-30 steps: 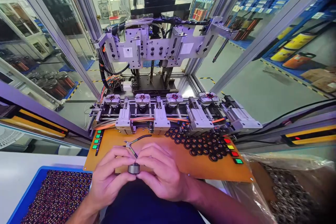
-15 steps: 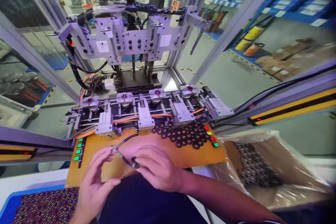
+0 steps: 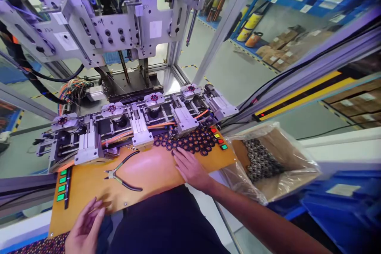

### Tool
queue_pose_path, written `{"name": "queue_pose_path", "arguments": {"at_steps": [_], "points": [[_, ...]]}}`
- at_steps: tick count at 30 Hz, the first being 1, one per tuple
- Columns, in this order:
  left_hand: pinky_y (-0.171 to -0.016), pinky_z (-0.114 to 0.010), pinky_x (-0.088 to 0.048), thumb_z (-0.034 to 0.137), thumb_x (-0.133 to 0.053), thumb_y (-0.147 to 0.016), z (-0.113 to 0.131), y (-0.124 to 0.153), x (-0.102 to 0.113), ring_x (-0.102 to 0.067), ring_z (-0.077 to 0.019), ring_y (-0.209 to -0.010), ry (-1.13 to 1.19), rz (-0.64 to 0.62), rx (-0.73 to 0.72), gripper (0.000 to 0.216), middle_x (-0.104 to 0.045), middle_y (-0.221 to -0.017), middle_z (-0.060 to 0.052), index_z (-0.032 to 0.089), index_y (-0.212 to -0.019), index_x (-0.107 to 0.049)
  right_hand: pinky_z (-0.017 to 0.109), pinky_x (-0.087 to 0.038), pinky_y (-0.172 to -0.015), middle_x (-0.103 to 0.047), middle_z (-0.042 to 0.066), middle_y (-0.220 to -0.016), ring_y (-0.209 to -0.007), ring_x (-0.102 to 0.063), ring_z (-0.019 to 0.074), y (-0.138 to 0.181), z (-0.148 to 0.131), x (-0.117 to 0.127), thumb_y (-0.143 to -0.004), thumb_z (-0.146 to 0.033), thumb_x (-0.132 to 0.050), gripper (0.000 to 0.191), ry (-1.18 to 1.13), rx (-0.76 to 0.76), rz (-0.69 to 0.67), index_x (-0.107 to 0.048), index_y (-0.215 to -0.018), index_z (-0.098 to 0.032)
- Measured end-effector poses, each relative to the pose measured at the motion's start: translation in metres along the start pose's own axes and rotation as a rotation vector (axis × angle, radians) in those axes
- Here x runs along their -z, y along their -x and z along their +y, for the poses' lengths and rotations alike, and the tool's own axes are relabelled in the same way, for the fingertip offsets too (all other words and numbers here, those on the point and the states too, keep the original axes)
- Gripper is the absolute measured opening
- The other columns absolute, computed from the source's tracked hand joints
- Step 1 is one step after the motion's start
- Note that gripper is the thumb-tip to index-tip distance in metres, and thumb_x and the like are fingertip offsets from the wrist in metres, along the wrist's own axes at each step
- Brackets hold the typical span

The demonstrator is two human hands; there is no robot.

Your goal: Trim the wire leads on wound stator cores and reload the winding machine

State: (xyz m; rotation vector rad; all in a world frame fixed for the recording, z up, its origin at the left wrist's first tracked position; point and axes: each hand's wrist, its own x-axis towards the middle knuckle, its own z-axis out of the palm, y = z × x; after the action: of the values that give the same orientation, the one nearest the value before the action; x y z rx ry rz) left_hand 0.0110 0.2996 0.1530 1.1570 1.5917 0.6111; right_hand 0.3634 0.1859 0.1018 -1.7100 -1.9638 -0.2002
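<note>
My right hand (image 3: 192, 170) reaches to the near edge of a cluster of small black ring-shaped parts (image 3: 195, 143) on the orange-brown work board (image 3: 143, 170). Its fingers are stretched out, the fingertips at one of the rings. My left hand (image 3: 86, 222) hovers by the board's front left edge, fingers loosely bent and apart, with nothing seen in it. Between the hands lies a pair of cutting pliers (image 3: 111, 174), handles spread toward the right. Behind the board, a machine fixture holds round parts with red centres (image 3: 154, 98) on several metal seats.
Green buttons (image 3: 61, 188) and a dark pen-like stick (image 3: 68, 188) line the board's left side; coloured buttons (image 3: 219, 141) line the right. A plastic-lined box (image 3: 285, 158) of metal parts stands at right. Small parts (image 3: 41, 245) fill a blue tray bottom left. Machine plates (image 3: 119, 27) hang above.
The pliers have been let go and lie on the board. My right hand has moved right to the ring parts; my left has drawn back toward the front edge. The view has turned right.
</note>
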Motion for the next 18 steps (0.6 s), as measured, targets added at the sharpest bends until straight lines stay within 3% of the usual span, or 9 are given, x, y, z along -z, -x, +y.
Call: {"name": "queue_pose_path", "arguments": {"at_steps": [5, 8, 12, 15, 18], "points": [[-0.105, -0.046, -0.050, 0.054, -0.082, -0.062, -0.007, 0.000, -0.002, -0.071, -0.0276, -0.104, 0.045, 0.034, -0.053, 0.063, -0.075, -0.109, -0.010, 0.018, -0.111, -0.065, 0.051, -0.049, -0.102, -0.061, 0.024, -0.129, -0.134, -0.048, 0.0334, -0.023, -0.042, -0.013, -0.092, -0.026, -0.059, 0.042, -0.139, 0.069, 0.030, -0.055, -0.127, -0.002], [-0.093, -0.041, -0.058, 0.055, -0.083, -0.060, -0.018, 0.005, -0.010, -0.073, -0.0255, -0.094, 0.103, 0.008, -0.072, 0.062, -0.077, -0.101, -0.009, 0.017, -0.107, -0.069, 0.047, -0.045, -0.109, -0.053, 0.022, -0.139, -0.139, -0.041, 0.0322, -0.054, -0.075, -0.040, -0.081, -0.046, -0.072, 0.068, -0.254, 0.144, -0.059, -0.052, -0.133, -0.006], [-0.089, -0.035, -0.058, 0.049, -0.082, -0.065, -0.030, 0.016, -0.014, -0.072, -0.0224, -0.093, 0.157, -0.009, -0.076, 0.053, -0.077, -0.100, -0.008, 0.018, -0.107, -0.071, 0.064, -0.035, -0.111, -0.032, 0.029, -0.152, -0.143, -0.028, 0.0444, -0.091, -0.098, -0.074, -0.061, -0.054, -0.086, 0.103, -0.303, 0.157, -0.208, -0.043, -0.143, -0.009], [-0.090, -0.036, -0.057, 0.047, -0.082, -0.066, -0.036, 0.022, -0.013, -0.072, -0.0233, -0.093, 0.201, -0.036, -0.056, 0.051, -0.077, -0.100, -0.009, 0.018, -0.106, -0.073, 0.072, -0.030, -0.107, -0.035, 0.033, -0.148, -0.139, -0.030, 0.0493, -0.098, -0.097, -0.083, -0.068, -0.043, -0.083, 0.094, -0.304, 0.109, -0.287, -0.041, -0.143, -0.004], [-0.093, -0.037, -0.056, 0.047, -0.081, -0.068, -0.036, 0.023, -0.014, -0.072, -0.0246, -0.096, 0.255, -0.096, -0.036, 0.048, -0.077, -0.104, -0.011, 0.017, -0.104, -0.074, 0.064, -0.042, -0.101, -0.053, 0.029, -0.130, -0.124, -0.049, 0.0424, -0.096, -0.090, -0.081, -0.080, -0.025, -0.072, 0.065, -0.328, 0.097, -0.347, -0.048, -0.136, -0.002]]}}
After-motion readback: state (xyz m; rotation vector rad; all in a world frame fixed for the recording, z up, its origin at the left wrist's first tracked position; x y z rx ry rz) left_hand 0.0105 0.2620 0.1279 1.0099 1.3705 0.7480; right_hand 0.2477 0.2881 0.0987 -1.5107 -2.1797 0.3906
